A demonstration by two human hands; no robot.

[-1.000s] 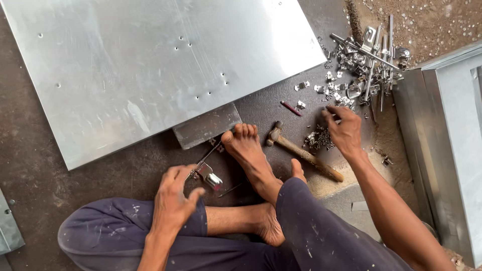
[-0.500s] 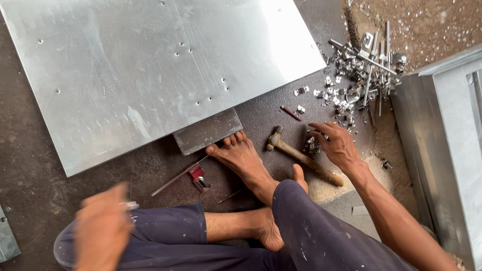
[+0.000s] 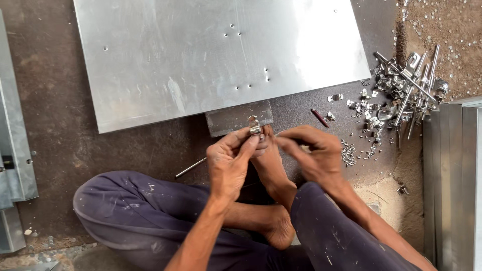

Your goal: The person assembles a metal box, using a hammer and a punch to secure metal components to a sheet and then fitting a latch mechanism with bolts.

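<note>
The left hand (image 3: pixel 231 163) pinches a small bent metal clip (image 3: pixel 254 125) at its fingertips, upright just above the person's bare foot (image 3: pixel 268 160) and in front of the small grey steel plate (image 3: pixel 238 117) under the edge of the big metal sheet (image 3: pixel 216 55). The right hand (image 3: pixel 314 155) sits just right of the clip, its fingers drawn narrow toward it; whether they hold anything is hidden. The clip's exact shape is too small to make out.
</note>
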